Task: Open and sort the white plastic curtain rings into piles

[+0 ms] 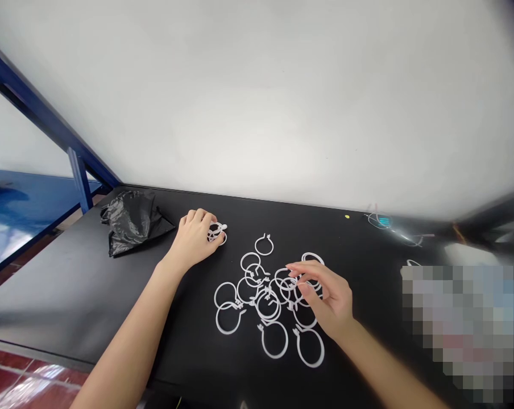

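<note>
A loose pile of white plastic rings, each with a small clasp-like tab, is spread over the black tabletop. My right hand hovers at the pile's right side, thumb and fingers apart, covering some rings. Farther left, my left hand curls its thumb and fingers around a small group of the same white rings; its palm side is hidden. One single ring lies apart between the two groups.
A crumpled black plastic bag lies at the back left. Clear packaging and a yellow bit sit near the white wall. A blurred-out pale item is at right. A blue frame stands at left.
</note>
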A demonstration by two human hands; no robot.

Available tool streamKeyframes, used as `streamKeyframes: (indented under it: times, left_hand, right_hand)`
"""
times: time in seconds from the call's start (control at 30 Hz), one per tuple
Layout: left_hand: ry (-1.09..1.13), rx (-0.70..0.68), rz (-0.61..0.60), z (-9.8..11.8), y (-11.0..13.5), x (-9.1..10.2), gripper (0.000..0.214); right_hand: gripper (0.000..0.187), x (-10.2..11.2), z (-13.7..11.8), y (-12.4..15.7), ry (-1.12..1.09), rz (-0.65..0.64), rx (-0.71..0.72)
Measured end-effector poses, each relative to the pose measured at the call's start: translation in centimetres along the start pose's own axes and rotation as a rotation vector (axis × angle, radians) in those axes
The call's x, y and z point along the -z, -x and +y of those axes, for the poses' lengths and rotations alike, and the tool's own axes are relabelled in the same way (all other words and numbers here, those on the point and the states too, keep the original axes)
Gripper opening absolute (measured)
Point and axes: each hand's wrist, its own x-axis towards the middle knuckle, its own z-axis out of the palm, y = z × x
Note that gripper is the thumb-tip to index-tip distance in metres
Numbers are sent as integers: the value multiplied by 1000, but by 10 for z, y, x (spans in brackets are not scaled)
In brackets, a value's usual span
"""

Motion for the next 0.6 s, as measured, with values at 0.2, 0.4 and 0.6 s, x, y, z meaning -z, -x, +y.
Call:
streamKeyframes:
  times: [0.2,0.4,0.6]
  left_hand:
    - [53,-3,87,9,0,2,34]
    - [437,-327,41,50,7,0,22]
    - [535,-432,-126,69,17,-8,25]
  right_hand:
    - [23,0,0,0,16,6,-3]
    - [23,0,-2,0,24,1,-5]
    - [25,0,-3,-1,21,0,5]
